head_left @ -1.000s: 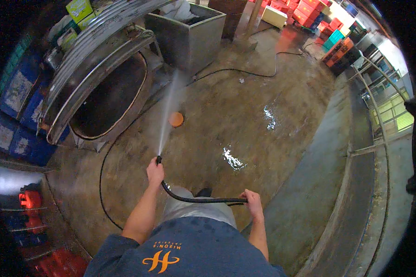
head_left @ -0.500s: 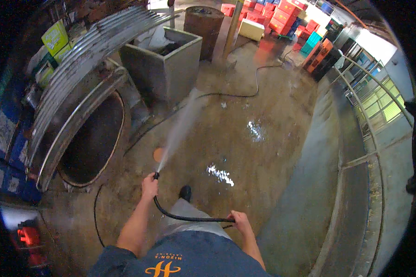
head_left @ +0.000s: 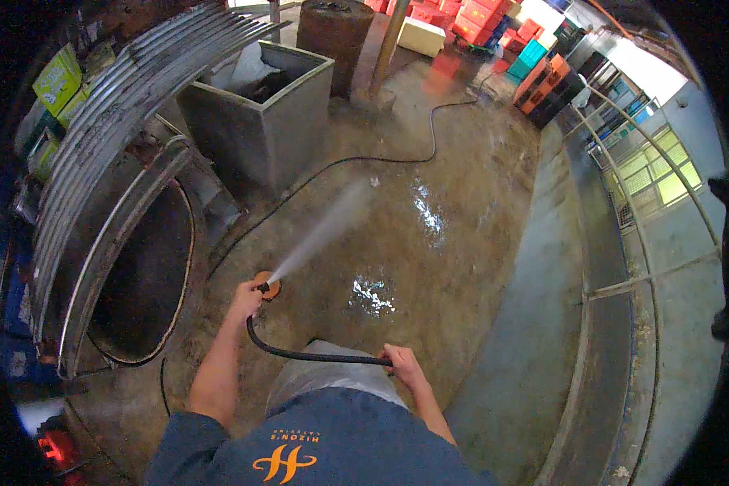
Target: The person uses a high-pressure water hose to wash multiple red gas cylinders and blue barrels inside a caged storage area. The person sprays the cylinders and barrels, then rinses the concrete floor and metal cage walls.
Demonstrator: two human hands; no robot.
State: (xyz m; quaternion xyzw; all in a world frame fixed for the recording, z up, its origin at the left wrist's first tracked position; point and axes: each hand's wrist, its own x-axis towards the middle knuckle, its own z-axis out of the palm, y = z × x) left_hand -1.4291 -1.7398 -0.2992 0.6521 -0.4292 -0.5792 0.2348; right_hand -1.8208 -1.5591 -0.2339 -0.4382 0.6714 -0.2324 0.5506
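Note:
My left hand (head_left: 247, 300) is closed round the nozzle end of a black hose (head_left: 312, 355). From the nozzle (head_left: 263, 287) a white spray of water (head_left: 312, 236) fans out ahead and to the right, over the wet brown floor (head_left: 405, 267). A round orange disc (head_left: 270, 285) lies on the floor just behind the nozzle, partly covered by it. Farther back along the same hose, my right hand (head_left: 403, 364) grips it in front of my waist. The hose sags in a curve between both hands.
At left, a large round drum-like vessel (head_left: 188, 267) lies under corrugated metal sheeting (head_left: 97, 138). Beyond stand a grey square bin (head_left: 292, 138) and a rusty barrel (head_left: 332, 44). Hose (head_left: 381, 160) snakes across the floor. Stacked crates (head_left: 478, 20) stand far back; metal railing (head_left: 636, 202) runs along the right.
The spray has swung from the grey bin's base rightward onto open floor. My view has shifted forward, and both hands sit slightly farther left in it, still holding the hose.

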